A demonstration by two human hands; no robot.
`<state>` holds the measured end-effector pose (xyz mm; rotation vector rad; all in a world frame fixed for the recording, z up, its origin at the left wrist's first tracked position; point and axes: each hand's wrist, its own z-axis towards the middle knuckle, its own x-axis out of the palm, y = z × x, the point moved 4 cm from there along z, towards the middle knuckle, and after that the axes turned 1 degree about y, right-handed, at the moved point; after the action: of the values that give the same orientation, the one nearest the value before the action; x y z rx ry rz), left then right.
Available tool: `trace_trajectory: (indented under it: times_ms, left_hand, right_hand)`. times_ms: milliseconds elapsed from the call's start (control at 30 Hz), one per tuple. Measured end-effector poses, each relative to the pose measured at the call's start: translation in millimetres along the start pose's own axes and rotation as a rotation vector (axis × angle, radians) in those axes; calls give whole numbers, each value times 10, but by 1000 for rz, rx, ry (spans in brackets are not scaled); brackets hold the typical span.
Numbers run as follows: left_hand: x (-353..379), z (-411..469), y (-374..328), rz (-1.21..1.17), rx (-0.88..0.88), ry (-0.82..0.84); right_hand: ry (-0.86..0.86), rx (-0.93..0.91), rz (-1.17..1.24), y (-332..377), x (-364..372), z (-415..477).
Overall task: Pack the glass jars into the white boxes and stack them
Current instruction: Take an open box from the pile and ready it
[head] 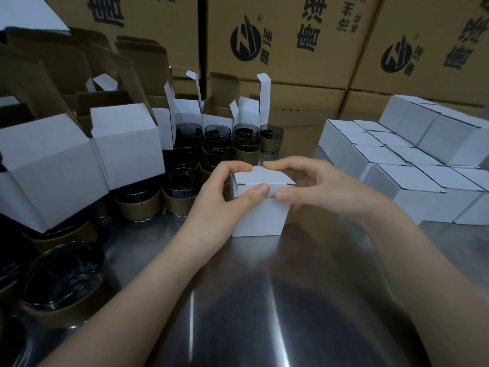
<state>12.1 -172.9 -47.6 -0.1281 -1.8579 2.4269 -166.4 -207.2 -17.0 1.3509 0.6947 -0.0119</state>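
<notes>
So the box [260, 213] I'm holding has its lid down, which means I can't tell if there's a jar in it. My left hand [225, 192] covers most of its left side, and my right hand [312, 186] hides the right back corner. The jars [185, 181] on the left are dark glass with a tan band round the bottom, but half of them sit behind the open boxes [127, 144], so no clue how many there are. The nearest one, bottom left, is murky and partly cut off by the frame edge. The closed boxes [404, 178] on the right run out of view too, and the print on the cartons [291, 35] at the back is chopped off at the top.

The box itself is plain white, small and cube-ish, standing upright on the shiny metal table [264, 300] right in the middle, between the jars and the closed boxes. The lid's tucked flat, with little slits at the front corners.

Both hands pinch it at the top. Each thumb presses the front edge of the lid, the two nearly touching, and my fingers curl over the back edge.
</notes>
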Motion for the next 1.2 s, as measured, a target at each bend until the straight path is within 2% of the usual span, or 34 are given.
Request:
trace_trajectory:
  times_ms: [200, 467, 1033, 1200]
  left_hand:
    - [-5, 14, 32, 18, -9, -6]
    - [-3, -5, 25, -41, -53, 9]
    - [24, 34, 55, 27, -92, 20]
    - [45, 25, 35, 32, -104, 34]
  right_hand:
    - [12, 5, -65, 22, 0, -18]
    - [26, 30, -29, 26, 23, -12]
    - [113, 99, 71, -33, 49, 16]
    - [87, 127, 83, -25, 58, 17]
